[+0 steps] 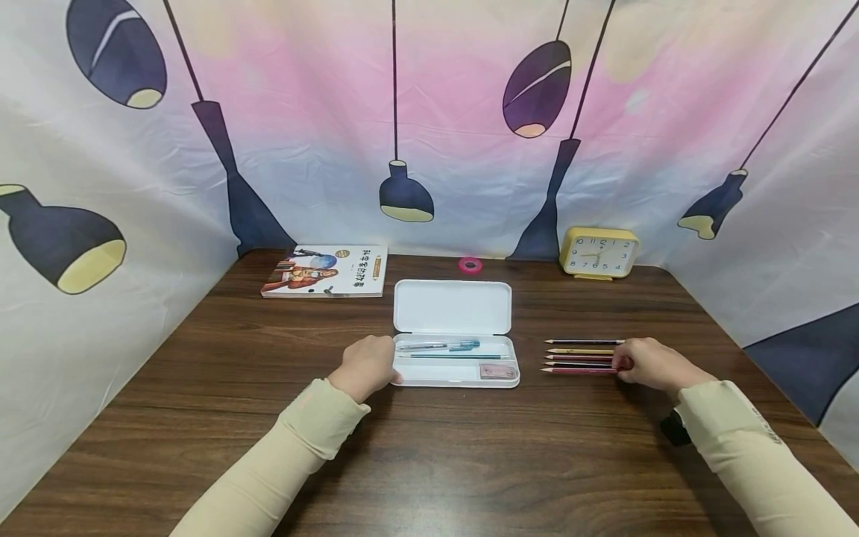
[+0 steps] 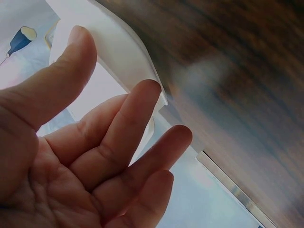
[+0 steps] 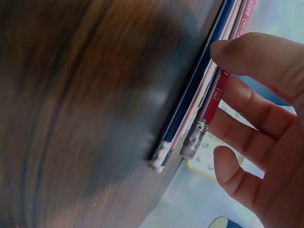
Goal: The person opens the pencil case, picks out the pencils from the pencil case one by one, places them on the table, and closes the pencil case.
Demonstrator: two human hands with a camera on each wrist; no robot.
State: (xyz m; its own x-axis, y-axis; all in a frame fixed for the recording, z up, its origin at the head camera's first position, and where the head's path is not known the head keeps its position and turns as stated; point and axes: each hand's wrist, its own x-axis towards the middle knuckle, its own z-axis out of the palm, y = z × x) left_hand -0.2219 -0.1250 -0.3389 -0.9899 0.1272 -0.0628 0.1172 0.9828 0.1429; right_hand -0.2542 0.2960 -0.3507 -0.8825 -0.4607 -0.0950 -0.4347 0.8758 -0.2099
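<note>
A white pencil case (image 1: pixel 452 307) lies with its lid raised and folded back. Inside are a blue-green pen (image 1: pixel 429 346), a teal pencil (image 1: pixel 456 356) and a pinkish block like an eraser (image 1: pixel 498 371). My left hand (image 1: pixel 365 365) holds the case's left end, thumb near its front corner; in the left wrist view its fingers (image 2: pixel 137 107) bend against the white side. On the right, several pencils (image 1: pixel 579 351) lie side by side, points to the left. My right hand (image 1: pixel 651 364) pinches the red pencil (image 3: pixel 217 95), nearest the front, near its eraser end.
Behind the case stand a book (image 1: pixel 329 271) at the left, a pink tape roll (image 1: pixel 470 265) in the middle and a yellow clock (image 1: pixel 599 253) at the right. A printed cloth (image 1: pixel 456 149) hangs behind the wooden table (image 1: pixel 456 462).
</note>
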